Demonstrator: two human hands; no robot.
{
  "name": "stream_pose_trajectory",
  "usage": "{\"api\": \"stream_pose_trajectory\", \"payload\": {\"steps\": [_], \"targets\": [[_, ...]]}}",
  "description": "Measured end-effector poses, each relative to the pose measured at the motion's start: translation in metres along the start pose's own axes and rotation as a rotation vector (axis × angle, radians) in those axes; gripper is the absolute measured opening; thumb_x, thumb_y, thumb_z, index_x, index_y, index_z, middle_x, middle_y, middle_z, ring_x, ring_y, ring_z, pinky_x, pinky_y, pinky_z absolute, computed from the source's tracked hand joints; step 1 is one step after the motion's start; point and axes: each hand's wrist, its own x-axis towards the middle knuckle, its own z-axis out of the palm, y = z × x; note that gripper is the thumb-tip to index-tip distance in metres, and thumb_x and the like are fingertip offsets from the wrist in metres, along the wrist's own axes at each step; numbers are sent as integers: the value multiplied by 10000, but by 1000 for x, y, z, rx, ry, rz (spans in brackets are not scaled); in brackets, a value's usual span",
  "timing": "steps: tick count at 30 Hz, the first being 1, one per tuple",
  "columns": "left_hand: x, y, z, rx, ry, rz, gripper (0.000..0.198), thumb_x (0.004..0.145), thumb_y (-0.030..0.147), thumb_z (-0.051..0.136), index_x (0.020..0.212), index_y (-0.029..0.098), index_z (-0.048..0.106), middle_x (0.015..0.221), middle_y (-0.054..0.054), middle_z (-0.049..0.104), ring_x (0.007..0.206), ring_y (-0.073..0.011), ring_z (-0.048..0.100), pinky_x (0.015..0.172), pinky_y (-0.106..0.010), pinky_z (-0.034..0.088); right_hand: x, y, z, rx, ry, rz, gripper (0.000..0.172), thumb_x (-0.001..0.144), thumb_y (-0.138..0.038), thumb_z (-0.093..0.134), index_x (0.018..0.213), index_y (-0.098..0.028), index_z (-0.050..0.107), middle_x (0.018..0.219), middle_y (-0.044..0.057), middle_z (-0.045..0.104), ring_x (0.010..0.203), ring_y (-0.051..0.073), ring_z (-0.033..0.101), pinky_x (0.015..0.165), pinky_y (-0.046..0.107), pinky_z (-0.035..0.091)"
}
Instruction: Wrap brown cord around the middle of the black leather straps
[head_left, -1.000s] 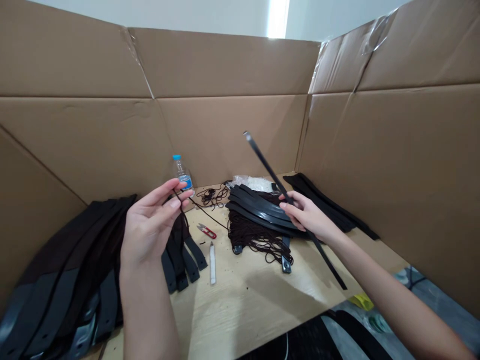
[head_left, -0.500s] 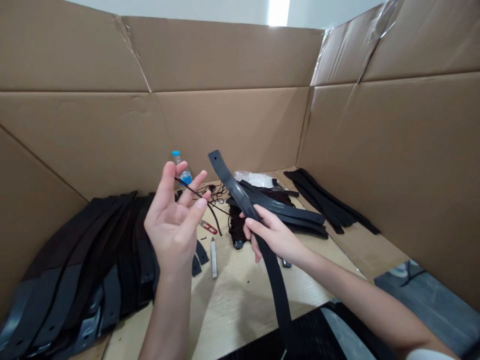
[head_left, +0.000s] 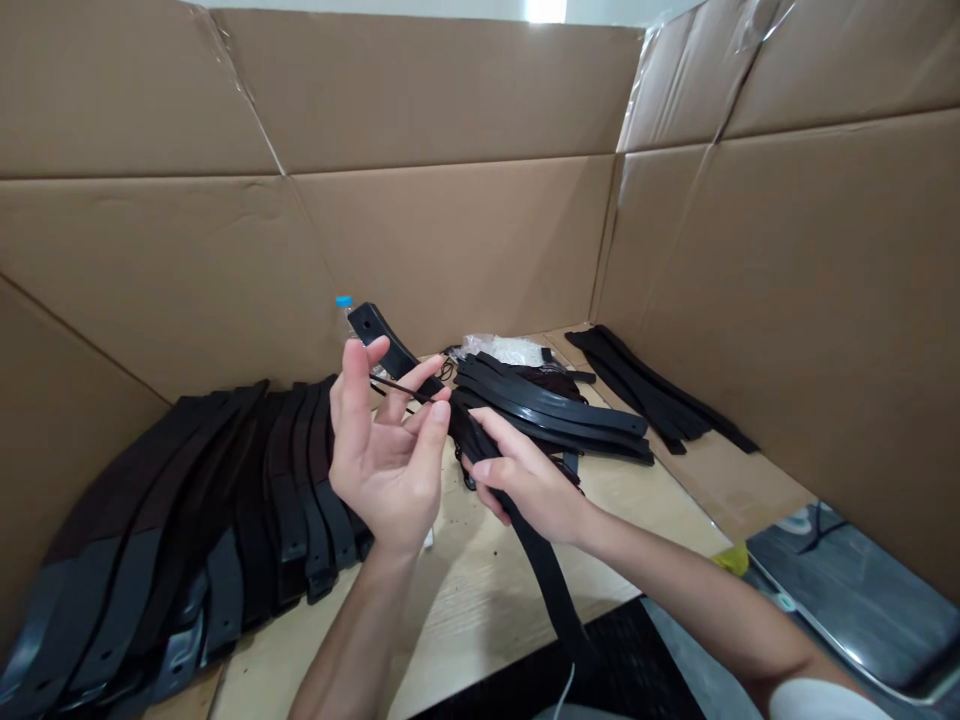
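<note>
My right hand (head_left: 525,485) grips a long black strap (head_left: 551,590) near its middle; the strap's holed end (head_left: 369,325) points up and left behind my left hand. My left hand (head_left: 386,450) is raised palm up beside it, and its fingertips pinch a thin dark cord (head_left: 397,388) that crosses the strap. Both hands hover above the light wooden table (head_left: 480,610), close together.
A fan of black straps (head_left: 187,520) lies at the left. Another strap pile (head_left: 555,405) on dark cords sits behind my hands, with more straps (head_left: 660,400) at the right wall. A bottle's blue cap (head_left: 344,301) shows behind. Cardboard walls (head_left: 450,230) enclose the table.
My right hand lifted a strap off the middle pile and swung it left, toward my left hand. My left hand kept the cord and the two hands came together.
</note>
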Motion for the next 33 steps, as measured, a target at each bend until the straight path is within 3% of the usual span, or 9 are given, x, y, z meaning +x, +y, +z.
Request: {"api": "stream_pose_trajectory", "payload": {"steps": [3,6,12,22,27,33], "targets": [[-1,-1,1,24,-20,29,643,796,62,711,1331,385,562,1317,-45,514,1047,-183,678,815,-260,618,-2,-2,2,-32,26,-9,343,920,-347,502,1247,-246,483,561,-99,446,400,62,394,356,165,316],[-1,-1,1,61,-43,62,654,805,50,695,1346,387,546,1299,-47,516,1048,-179,677,805,-250,621,-1,-4,4,-18,51,-1,259,944,-394,475,1139,-228,514,564,-102,427,362,51,374,323,159,299],[-1,-1,1,138,-88,137,681,812,18,668,1363,391,523,1270,-43,517,1033,-170,681,781,-240,632,4,-7,3,100,4,60,160,904,-320,406,855,-196,494,547,-97,429,320,54,400,293,168,335],[-3,-2,-1,131,-137,134,700,810,3,658,1370,396,511,1269,-37,523,1041,-168,681,769,-231,630,9,-5,2,99,-3,88,147,881,-268,423,754,-201,453,450,-105,430,317,70,421,313,169,374],[-3,-1,-1,59,-51,30,515,821,71,682,1252,347,627,1118,-14,628,975,-163,695,780,-280,627,11,-4,-2,158,35,154,174,851,-218,400,698,-192,478,404,-89,426,312,67,383,319,162,346],[4,-2,-8,-37,29,-231,268,871,201,645,1120,293,681,836,12,696,824,-145,703,778,-304,604,11,-6,-8,164,60,226,186,829,-219,395,664,-192,478,382,-80,415,297,69,354,316,168,306]]}}
